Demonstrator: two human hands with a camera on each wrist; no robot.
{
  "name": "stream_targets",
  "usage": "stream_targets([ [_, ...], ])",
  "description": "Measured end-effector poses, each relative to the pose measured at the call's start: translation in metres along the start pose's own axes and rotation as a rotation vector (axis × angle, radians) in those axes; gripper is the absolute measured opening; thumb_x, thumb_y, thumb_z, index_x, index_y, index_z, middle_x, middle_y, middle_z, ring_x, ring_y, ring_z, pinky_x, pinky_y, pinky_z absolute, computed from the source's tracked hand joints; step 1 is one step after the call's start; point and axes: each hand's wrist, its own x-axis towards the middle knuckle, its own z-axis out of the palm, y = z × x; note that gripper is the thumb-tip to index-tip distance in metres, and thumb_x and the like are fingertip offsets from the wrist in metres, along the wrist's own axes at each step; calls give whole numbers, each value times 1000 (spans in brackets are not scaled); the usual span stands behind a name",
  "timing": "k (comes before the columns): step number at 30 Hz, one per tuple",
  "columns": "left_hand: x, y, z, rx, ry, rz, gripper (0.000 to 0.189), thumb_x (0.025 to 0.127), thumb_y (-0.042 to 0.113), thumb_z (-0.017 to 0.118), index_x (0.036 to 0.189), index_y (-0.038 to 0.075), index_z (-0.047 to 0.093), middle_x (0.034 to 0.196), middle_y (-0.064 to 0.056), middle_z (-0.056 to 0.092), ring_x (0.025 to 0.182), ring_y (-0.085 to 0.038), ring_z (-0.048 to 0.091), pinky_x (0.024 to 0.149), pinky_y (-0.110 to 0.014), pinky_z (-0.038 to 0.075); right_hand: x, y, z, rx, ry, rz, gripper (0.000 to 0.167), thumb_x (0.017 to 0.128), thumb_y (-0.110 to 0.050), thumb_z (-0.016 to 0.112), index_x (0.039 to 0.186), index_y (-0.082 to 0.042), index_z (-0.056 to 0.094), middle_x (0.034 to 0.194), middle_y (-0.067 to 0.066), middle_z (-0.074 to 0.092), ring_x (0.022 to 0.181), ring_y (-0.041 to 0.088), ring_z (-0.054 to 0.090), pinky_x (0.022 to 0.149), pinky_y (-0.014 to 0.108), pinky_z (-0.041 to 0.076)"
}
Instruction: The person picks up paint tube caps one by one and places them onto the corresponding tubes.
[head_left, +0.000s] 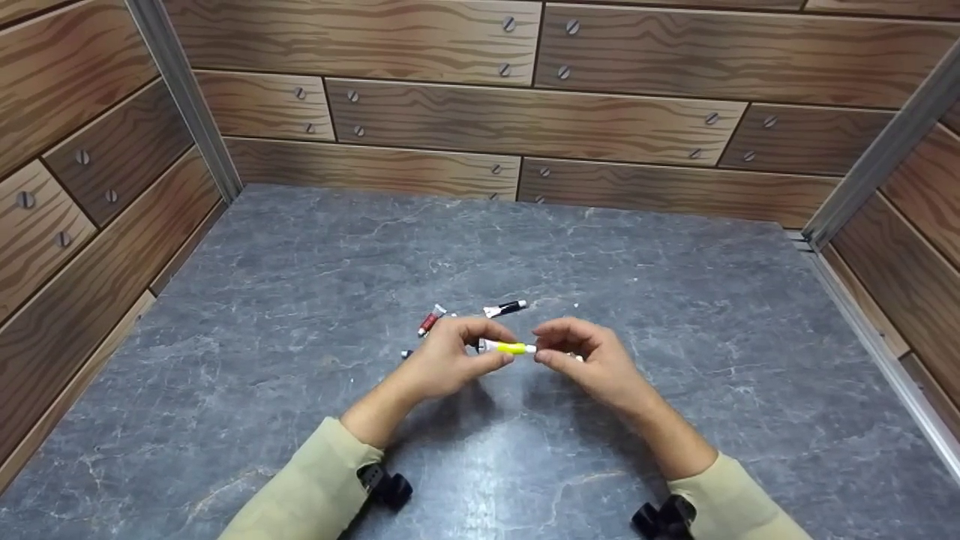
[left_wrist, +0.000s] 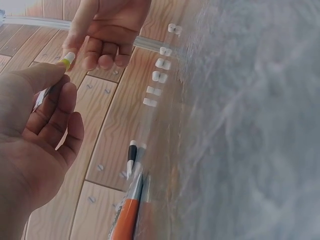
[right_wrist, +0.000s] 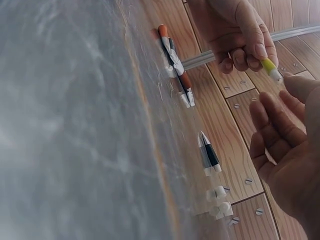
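A small paint tube with a yellow band (head_left: 511, 348) lies level between the thumb and fingers of my left hand (head_left: 442, 364), which pinches its body. Its white tip (right_wrist: 278, 76) points right. My right hand (head_left: 600, 367) is close by that tip, thumb tip right at its end and index finger raised a little above. A gap shows between this thumb and index finger in the head view. The right hand's other fingers (right_wrist: 280, 127) are loosely bent and hold nothing.
Beyond the hands, a black tube (head_left: 510, 307) and a red tube (head_left: 430, 322) lie on the grey marbled table (head_left: 675, 285). An orange tube (left_wrist: 126, 220) shows in the left wrist view, along with several small white pieces (left_wrist: 159, 76). Wood-patterned walls (head_left: 420, 112) enclose the table.
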Motion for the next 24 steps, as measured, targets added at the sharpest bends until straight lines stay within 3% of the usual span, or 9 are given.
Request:
stream_targets([
  [5,0,-1,0,3,2,3,15,95,14,80,110,12,81,107,4,79,100,-13,68,85,-34,47,0,-1,1,19,7,-35,32,90,4,80,120,9,68,102,18,75,91,20,71,81,29,59],
  [11,0,0,0,-5,3,1,15,95,13,80,110,13,81,107,6,79,99,-13,69,86,-35,48,0,0,3,10,12,-66,26,90,6,80,114,7,70,99,26,73,89,18,71,80,30,59],
  [18,0,0,-1,-1,1,9,15,94,13,81,109,13,81,105,8,79,97,-11,67,85,-35,48,0,0,4,1,15,-78,19,90,6,80,107,4,72,98,13,75,88,16,70,79,29,59],
  [24,0,1,-1,5,2,23,15,95,14,81,109,11,81,105,4,79,96,-13,67,85,-36,48,0,-1,4,-6,15,-75,15,91,4,80,104,1,74,99,15,75,91,15,71,81,28,59],
])
